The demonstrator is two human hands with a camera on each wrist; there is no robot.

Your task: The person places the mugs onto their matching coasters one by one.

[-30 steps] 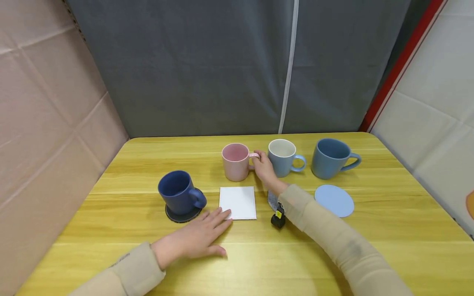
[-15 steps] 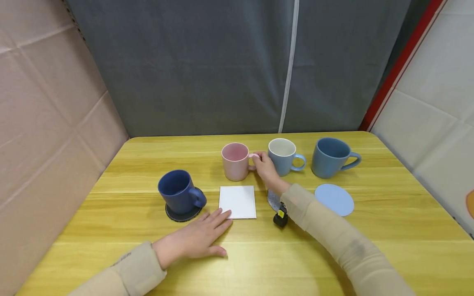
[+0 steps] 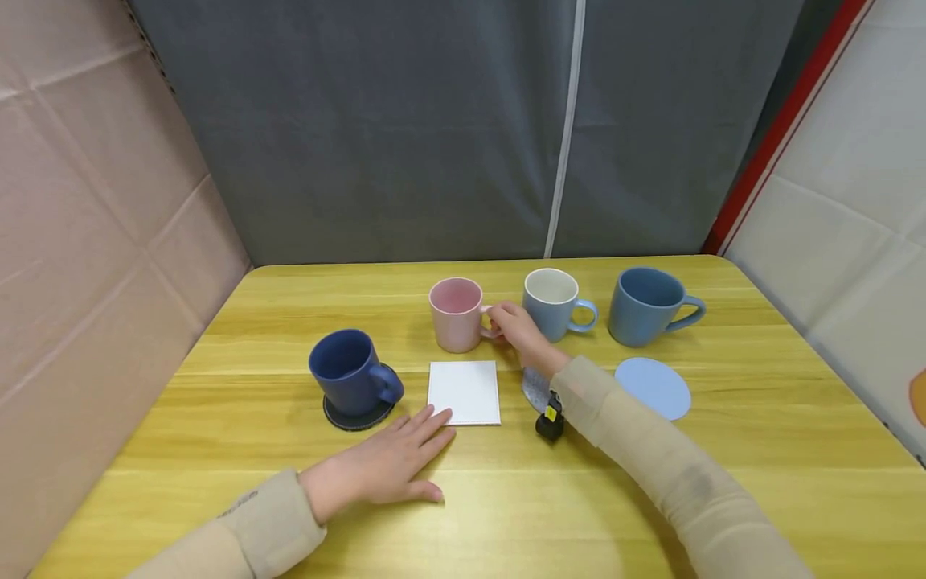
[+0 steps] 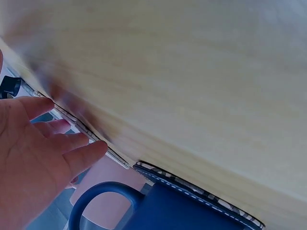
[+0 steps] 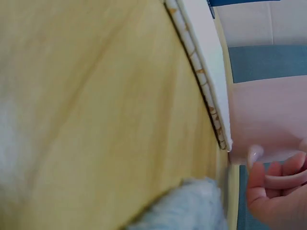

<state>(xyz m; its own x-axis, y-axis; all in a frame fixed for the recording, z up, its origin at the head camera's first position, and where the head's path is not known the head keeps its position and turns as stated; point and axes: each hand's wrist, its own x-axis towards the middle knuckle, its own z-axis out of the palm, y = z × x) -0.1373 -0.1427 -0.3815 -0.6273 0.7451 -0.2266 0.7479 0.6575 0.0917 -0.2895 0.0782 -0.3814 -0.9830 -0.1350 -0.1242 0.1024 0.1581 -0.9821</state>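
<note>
My right hand holds the pink mug by its handle, fingers curled through it in the right wrist view, where the pink handle shows. The mug stands upright behind a white square coaster. My left hand lies with fingers spread, its fingertips at the coaster's front left corner. To the left of that coaster, a dark blue mug sits on a round black coaster. A grey coaster is partly hidden beneath my right wrist.
A light blue mug with a pale inside stands right beside my right hand. Farther right is a larger grey-blue mug, with a round pale blue coaster in front. A grey curtain hangs behind the table.
The pink mug has shifted slightly left, and my right hand's fingers have curled further round its handle. My left hand stays in place.
</note>
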